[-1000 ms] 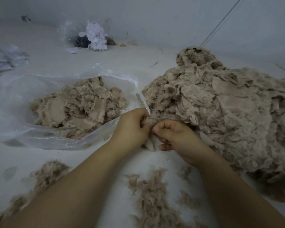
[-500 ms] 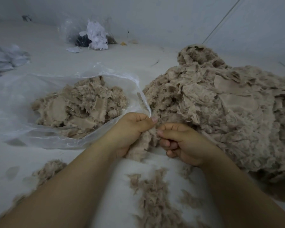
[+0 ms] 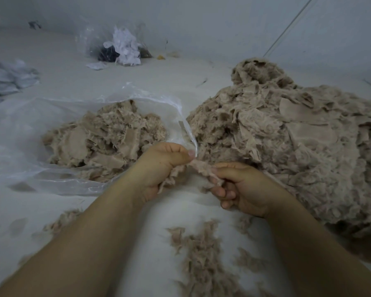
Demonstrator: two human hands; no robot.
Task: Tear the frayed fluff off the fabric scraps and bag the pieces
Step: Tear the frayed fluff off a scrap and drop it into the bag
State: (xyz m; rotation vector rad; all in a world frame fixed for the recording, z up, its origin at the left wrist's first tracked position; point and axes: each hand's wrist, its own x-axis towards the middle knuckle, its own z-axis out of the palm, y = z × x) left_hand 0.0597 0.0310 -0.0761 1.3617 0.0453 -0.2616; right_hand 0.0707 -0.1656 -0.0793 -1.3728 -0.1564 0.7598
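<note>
Both hands are on one beige fabric scrap (image 3: 198, 168), held just above the white worktop (image 3: 163, 213) at centre frame. Left hand (image 3: 163, 166) grips the scrap's left end, thumb pressed over curled fingers, fluff hanging below the palm. Right hand (image 3: 242, 187) pinches the right end between thumb and forefinger, other fingers curled under. The scrap is stretched between them, frayed strands showing along it.

The big pile of unprocessed scraps (image 3: 287, 142) sits on the right, just behind and beside the right hand. A clear plastic bag (image 3: 19, 129) lies open on the left with a heap of bagged pieces (image 3: 103, 138) inside; its mouth edge runs just behind the left hand's thumb, can't tell if it touches.

Torn-off fluff (image 3: 201, 258) is scattered on the worktop between and below the forearms, with a smaller patch (image 3: 60, 221) left of the left forearm.

Far back: a second clear bag holding white and dark scraps (image 3: 122, 46), and crumpled light cloth (image 3: 7, 76) at the left edge.
</note>
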